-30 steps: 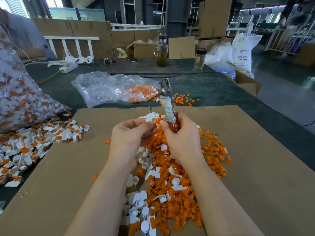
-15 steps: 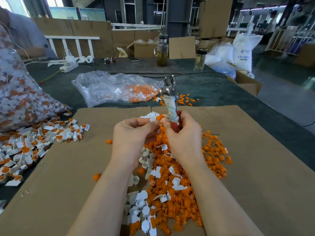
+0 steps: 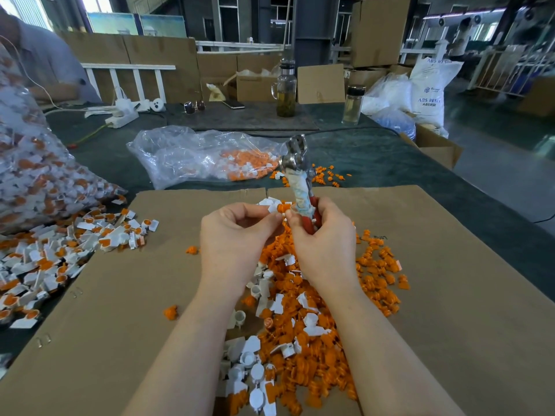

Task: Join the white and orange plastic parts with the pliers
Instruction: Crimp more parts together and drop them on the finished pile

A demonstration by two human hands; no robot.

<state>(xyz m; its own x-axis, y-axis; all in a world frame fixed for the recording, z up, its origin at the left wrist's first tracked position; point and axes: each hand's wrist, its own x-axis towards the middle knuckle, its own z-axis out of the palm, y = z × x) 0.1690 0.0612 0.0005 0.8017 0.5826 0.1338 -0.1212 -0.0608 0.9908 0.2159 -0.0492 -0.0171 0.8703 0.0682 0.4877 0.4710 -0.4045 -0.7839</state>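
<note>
Above the near heap of loose white and orange plastic parts (image 3: 303, 319), the left hand (image 3: 237, 244) pinches a small white plastic part with an orange plug (image 3: 277, 208). The right hand (image 3: 326, 244) grips the red-handled metal pliers (image 3: 300, 181) upright (jaws idle, pointing far). Seat the plug squarely by fingertip before squeezing, I'd judge.

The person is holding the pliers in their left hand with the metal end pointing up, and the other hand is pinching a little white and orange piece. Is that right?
Not quite. The head view shows the pliers in the right hand, metal end pointing up. It is the left hand that pinches the little white and orange piece. The rest is right.
</note>
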